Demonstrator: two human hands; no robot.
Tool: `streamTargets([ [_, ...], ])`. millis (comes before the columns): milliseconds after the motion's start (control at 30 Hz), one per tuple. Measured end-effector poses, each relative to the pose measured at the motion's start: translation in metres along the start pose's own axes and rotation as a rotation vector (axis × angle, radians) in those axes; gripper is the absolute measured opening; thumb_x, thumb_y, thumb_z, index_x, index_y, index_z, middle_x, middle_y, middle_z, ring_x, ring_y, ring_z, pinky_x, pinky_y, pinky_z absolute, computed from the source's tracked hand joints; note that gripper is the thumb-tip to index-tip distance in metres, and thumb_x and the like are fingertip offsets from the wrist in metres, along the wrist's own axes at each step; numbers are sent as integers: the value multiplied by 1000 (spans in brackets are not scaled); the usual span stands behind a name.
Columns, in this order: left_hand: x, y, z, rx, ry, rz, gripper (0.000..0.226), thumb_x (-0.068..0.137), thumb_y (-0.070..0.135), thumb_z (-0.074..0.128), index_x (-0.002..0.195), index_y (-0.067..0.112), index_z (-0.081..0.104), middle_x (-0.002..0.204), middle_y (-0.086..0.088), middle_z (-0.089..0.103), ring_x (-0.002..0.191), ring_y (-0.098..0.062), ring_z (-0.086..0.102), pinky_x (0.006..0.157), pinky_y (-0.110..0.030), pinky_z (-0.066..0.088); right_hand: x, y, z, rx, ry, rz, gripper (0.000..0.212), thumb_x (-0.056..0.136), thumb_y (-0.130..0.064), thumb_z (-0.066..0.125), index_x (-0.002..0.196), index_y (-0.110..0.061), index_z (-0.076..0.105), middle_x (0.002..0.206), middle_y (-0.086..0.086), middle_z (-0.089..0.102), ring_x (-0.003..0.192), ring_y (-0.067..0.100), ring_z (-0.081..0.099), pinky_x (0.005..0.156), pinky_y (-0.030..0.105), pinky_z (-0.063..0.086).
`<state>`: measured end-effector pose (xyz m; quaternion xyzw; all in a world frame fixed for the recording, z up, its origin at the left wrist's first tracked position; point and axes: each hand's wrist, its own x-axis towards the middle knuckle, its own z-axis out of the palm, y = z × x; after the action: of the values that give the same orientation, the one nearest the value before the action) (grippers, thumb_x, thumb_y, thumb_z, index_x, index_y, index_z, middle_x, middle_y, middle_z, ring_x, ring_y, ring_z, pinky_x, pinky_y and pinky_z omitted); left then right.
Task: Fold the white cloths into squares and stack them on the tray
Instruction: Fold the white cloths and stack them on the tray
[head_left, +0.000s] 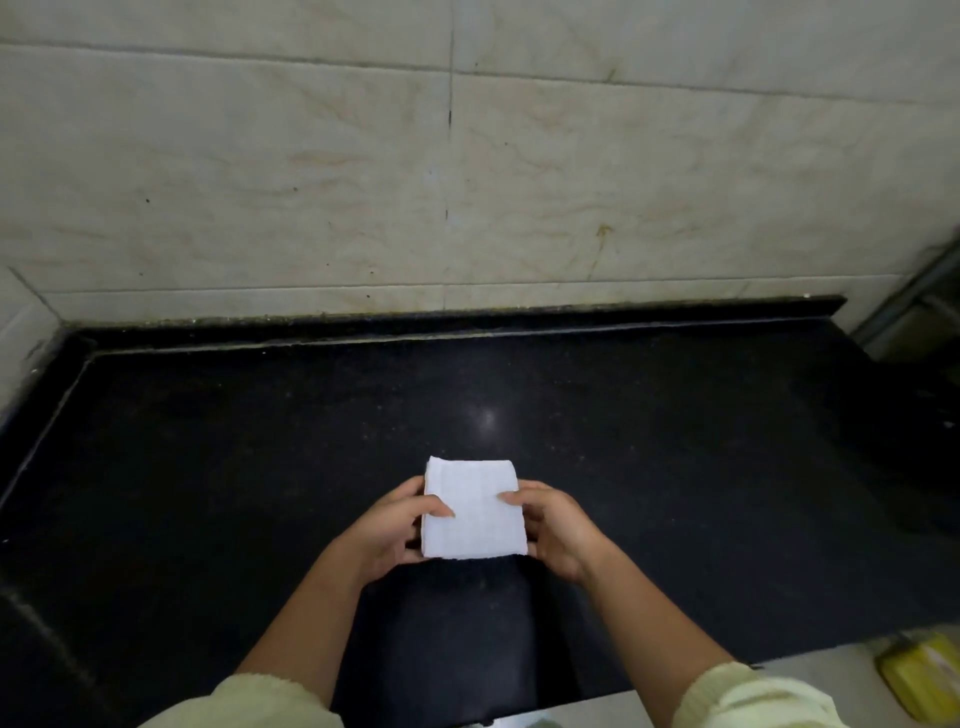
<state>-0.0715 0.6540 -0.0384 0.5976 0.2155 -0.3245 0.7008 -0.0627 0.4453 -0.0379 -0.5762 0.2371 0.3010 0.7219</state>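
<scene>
A white cloth (475, 512), folded into a thick rectangle, is held between both hands just above the black counter (260, 441). My left hand (389, 525) grips its left edge, thumb on top and fingers underneath. On the opposite edge, my right hand (558, 525) holds it the same way. No tray is in view.
A beige tiled wall (467, 182) rises behind the counter, with a raised black lip along its back and left edges. A yellow object (924, 675) sits on a pale surface at the lower right. Metal framing (914, 296) shows at the right edge.
</scene>
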Motion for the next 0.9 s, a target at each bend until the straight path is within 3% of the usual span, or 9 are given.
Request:
streamTargets([
  [167, -4, 14, 70, 38, 11, 92, 36, 82, 7, 63, 114, 23, 64, 107, -2, 73, 98, -24, 70, 77, -38, 57, -25, -26, -64, -19, -4, -69, 34, 80, -4, 63, 113, -11, 67, 111, 12, 71, 95, 25, 68, 70, 36, 57],
  [333, -6, 21, 167, 60, 22, 165, 33, 82, 9, 66, 113, 22, 65, 103, -2, 73, 89, -22, 71, 68, -32, 56, -65, -52, -153, -21, 12, -143, 33, 81, -2, 61, 113, -8, 66, 105, 13, 71, 89, 25, 67, 71, 37, 59],
  [500, -3, 38, 261, 128, -38, 216, 32, 83, 12, 67, 113, 22, 65, 110, -5, 72, 96, -23, 71, 81, -37, 58, -107, -85, -238, -9, 73, -237, 29, 81, -4, 62, 109, -9, 69, 102, 11, 71, 90, 26, 66, 76, 40, 58],
  [600, 2, 52, 314, 155, -93, 237, 33, 83, 11, 66, 115, 20, 63, 109, -6, 72, 94, -22, 71, 76, -35, 57, -126, -104, -284, -1, 133, -275, 28, 80, -3, 62, 106, -8, 70, 102, 12, 70, 92, 27, 65, 80, 43, 57],
  [767, 23, 92, 398, 221, -185, 292, 31, 84, 11, 66, 114, 19, 64, 102, -4, 73, 88, -18, 71, 72, -33, 57, -145, -148, -360, 62, 214, -329, 30, 80, -4, 65, 108, -8, 69, 107, 14, 70, 97, 29, 68, 67, 36, 57],
  [900, 47, 131, 470, 263, -260, 329, 28, 85, 12, 64, 112, 19, 64, 93, -1, 73, 77, -12, 70, 64, -27, 55, -154, -191, -424, 94, 263, -402, 28, 80, -2, 65, 108, -4, 69, 105, 16, 70, 92, 29, 68, 69, 37, 57],
])
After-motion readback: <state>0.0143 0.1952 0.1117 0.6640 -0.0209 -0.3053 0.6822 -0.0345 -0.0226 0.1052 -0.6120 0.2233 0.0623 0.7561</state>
